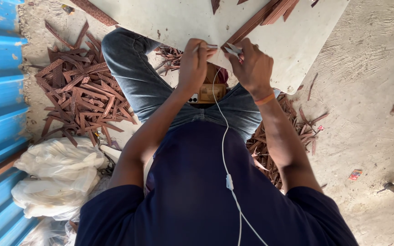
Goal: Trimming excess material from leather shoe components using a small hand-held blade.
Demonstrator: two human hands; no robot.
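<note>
Both forearms reach forward, elbows bent; left hand (193,64) and right hand (251,68) sit close together, fingers curled in a pinch

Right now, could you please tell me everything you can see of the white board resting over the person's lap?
The white board is a flat, pale panel with a rounded corner at the right, scuffed and speckled with dirt. It lies over the person's knees above the sandy floor. Brown strips rest on its far part. Both hands work at its near edge: the left hand holds a thin tool, the right hand a small pale piece.
</note>
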